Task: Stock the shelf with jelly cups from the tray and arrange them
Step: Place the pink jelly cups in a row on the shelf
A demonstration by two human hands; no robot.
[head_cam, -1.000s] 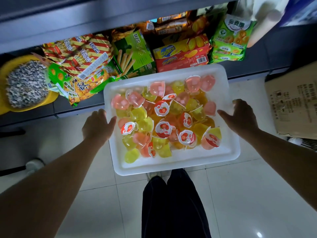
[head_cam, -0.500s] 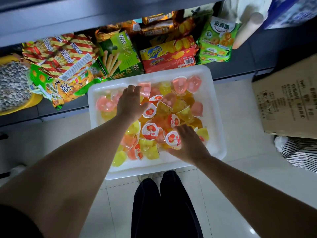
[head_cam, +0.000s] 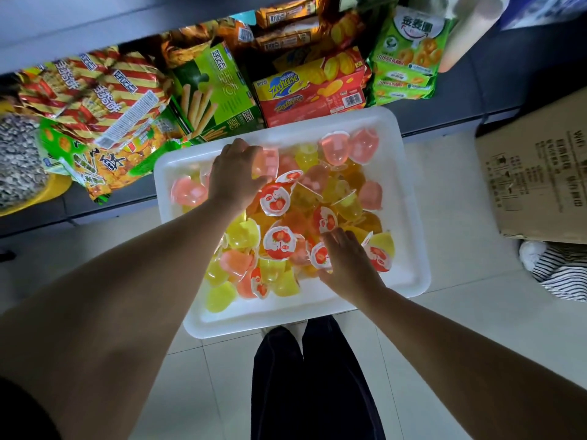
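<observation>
White tray [head_cam: 409,274], snack packs [head_cam: 104,100] behind, cardboard box [head_cam: 540,173] perhaps.

This is a shop. A low gray shelf [head_cam: 508,90] is packed with snack bags [head_cam: 95,90] and cookie boxes [head_cam: 313,93] for sale.

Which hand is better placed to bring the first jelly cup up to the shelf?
Probably the left hand: it is at the tray's far side beside the shelf, fingers curled on a pink jelly cup. The right hand is at the near side.
</observation>
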